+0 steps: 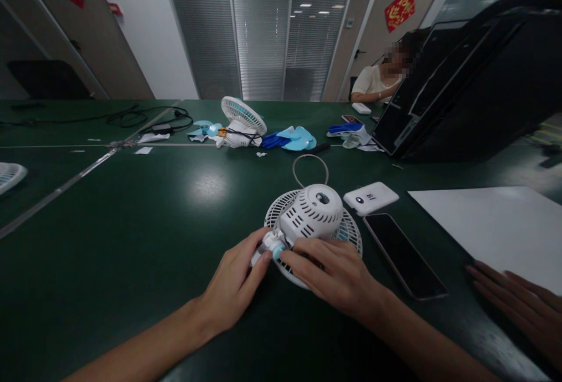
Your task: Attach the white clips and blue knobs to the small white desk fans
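Observation:
A small white fan (312, 212) lies face down on the green table, its round grille underneath and its vented motor housing on top. My left hand (239, 274) is closed around the white clip or neck at the fan's near left side. A light blue knob (277, 250) sits on that part, between my two hands. My right hand (336, 271) rests against the housing and grille, its fingertips pressed at the blue knob. A pale cable loop (311, 157) stands out behind the fan.
Right of the fan lie a white device marked 18 (371, 198), a dark phone (404, 256) and a white sheet (492, 224) with another person's hand (522, 306) beside it. Farther back are a second fan (243, 119), blue blades (298, 138), a big black case (469, 78) and a seated person (375, 81).

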The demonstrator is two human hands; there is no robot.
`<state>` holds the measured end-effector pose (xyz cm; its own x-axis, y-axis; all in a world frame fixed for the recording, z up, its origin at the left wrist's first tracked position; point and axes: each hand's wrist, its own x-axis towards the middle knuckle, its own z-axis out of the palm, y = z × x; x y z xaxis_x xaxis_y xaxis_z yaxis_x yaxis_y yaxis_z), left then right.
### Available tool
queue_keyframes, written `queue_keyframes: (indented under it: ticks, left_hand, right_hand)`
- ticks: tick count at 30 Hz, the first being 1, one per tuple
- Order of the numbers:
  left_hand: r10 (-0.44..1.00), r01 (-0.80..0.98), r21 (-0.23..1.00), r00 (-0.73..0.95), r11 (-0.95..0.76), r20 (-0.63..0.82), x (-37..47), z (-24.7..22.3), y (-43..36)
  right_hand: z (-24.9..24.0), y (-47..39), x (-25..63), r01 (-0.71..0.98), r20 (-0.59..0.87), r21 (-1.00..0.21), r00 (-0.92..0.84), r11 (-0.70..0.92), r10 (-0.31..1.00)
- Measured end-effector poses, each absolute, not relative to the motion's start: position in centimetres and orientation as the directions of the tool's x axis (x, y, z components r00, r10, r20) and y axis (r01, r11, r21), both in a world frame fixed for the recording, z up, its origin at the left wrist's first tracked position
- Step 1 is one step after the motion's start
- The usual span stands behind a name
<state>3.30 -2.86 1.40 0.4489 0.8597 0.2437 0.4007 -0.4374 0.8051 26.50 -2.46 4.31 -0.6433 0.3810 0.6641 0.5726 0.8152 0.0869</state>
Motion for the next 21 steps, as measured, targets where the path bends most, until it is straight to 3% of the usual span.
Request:
queue_keyframes:
  ticks: [15, 21]
  left_hand:
    - [0.857, 0.43, 0.778, 0.445, -0.459, 0.26, 3.3, 1.43, -2.77]
    - [0.846, 0.42, 0.77, 0.454, -0.48, 0.279, 3.25, 1.21, -2.54]
  right_hand:
    - [3.76, -2.52, 26.24, 0.611, 0.598, 0.139, -0.679, 0.779, 0.426]
    - [3.63, -2.68, 25.74, 0.628, 0.659, 0.108, -0.625, 0.77, 0.418]
